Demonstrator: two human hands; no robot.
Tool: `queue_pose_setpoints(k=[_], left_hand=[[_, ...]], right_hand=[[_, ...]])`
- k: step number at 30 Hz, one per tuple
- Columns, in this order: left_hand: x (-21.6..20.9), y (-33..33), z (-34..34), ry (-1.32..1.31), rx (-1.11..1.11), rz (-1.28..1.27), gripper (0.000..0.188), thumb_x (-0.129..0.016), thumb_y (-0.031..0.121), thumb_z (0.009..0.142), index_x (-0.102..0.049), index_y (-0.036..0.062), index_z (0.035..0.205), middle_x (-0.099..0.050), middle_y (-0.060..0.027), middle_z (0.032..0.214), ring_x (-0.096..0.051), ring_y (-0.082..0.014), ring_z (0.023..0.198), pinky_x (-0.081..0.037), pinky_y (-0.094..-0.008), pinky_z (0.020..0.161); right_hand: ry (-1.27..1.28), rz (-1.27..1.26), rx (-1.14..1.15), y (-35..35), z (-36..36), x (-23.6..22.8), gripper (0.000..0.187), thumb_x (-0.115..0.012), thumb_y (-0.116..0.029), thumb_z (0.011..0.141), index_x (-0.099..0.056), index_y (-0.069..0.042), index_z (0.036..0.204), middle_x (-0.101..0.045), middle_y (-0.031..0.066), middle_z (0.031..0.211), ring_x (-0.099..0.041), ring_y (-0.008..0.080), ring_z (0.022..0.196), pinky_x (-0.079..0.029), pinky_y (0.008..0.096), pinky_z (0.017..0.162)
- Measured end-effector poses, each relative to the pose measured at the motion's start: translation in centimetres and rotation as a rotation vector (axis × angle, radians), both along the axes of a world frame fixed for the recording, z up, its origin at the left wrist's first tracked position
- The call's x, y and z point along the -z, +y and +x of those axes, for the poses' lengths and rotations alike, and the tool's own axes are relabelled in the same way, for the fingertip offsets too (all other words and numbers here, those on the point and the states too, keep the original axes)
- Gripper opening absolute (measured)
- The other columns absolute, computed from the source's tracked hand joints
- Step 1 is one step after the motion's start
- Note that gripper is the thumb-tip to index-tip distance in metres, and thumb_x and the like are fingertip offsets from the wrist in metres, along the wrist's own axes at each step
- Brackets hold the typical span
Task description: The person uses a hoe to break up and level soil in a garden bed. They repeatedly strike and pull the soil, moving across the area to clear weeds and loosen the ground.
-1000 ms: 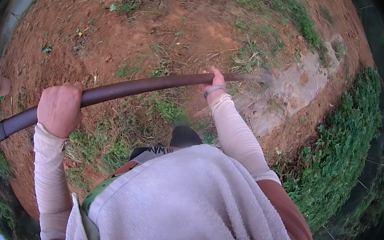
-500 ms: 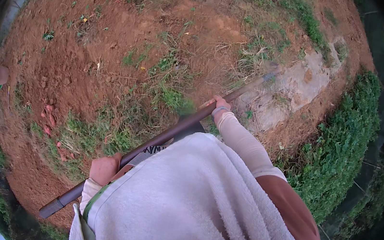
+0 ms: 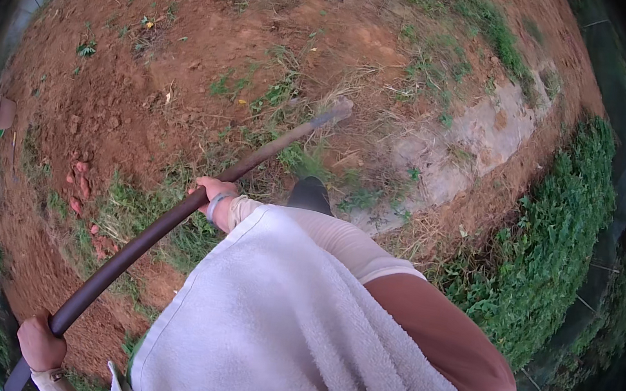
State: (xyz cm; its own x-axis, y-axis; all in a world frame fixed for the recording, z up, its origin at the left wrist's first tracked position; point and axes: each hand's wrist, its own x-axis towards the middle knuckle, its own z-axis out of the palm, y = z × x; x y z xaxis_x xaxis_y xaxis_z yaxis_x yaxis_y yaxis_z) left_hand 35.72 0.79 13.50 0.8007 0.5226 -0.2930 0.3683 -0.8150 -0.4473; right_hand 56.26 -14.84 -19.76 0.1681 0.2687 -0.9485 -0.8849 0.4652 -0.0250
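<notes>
Long-handled tool (image 3: 133,252) runs diagonally over the ground, lower left up to the centre, dark brown handle, looks bowed in this wide view. Its greyish head (image 3: 338,110) is slightly blurred, over dry grass and soil; can't tell if it touches. Right grip (image 3: 213,189) closed round the handle about midway, fingers wrapped, band (image 3: 219,203) on the wrist. Left grip (image 3: 42,343) closed round the handle near its back end, knuckles up; the butt runs on past it to the dark rim of the view. Hands well apart. Right arm crosses in front of the body: cream sleeve cover (image 3: 346,243), then brown sleeve (image 3: 441,335). Pale towel (image 3: 288,327) hangs over the chest and fills the lower middle. Dark boot (image 3: 311,194) pokes out just above it, near the tool. Left of the handle, weeds (image 3: 129,211) and a few reddish tubers (image 3: 80,184) lying on the soil (image 3: 192,29), apart from both hands. Far left, a brown bucket (image 3: 1,113) with something pale beside it, too small to tell. Right of the tool's head, a pale bare patch (image 3: 487,131) of ground, then a thick strip of green leafy plants (image 3: 551,251) along the right side.
</notes>
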Motion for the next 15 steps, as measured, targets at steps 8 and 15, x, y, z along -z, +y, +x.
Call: queue_pose_setpoints(k=[8, 15], left_hand=[[9.4, -1.2, -3.5, 0.083, -0.188, -0.288, 0.01, -0.058, 0.01, 0.053, -0.059, 0.0089, 0.062, -0.056, -0.0152, 0.059, -0.055, -0.0335, 0.059, -0.044, -0.0429, 0.056], [20.9, -9.3, 1.4, 0.012, -0.047, -0.562, 0.01, -0.057, 0.016, 0.06, -0.051, 0.0088, 0.064, -0.054, -0.0135, 0.054, -0.055, -0.032, 0.052, -0.043, -0.0425, 0.049]], right_hand=[[-0.046, -0.222, -0.085, -6.3, 0.4, 3.0, 0.008, -0.054, 0.003, 0.067, -0.048, 0.006, 0.072, -0.051, 0.0135, 0.06, -0.054, 0.0284, 0.047, -0.046, 0.0374, 0.045], [-0.173, -0.363, 0.185, -20.0, 8.5, 3.2, 0.016, -0.051, -0.005, 0.069, -0.041, -0.001, 0.08, -0.046, 0.0123, 0.061, -0.049, 0.0254, 0.052, -0.046, 0.0391, 0.05]])
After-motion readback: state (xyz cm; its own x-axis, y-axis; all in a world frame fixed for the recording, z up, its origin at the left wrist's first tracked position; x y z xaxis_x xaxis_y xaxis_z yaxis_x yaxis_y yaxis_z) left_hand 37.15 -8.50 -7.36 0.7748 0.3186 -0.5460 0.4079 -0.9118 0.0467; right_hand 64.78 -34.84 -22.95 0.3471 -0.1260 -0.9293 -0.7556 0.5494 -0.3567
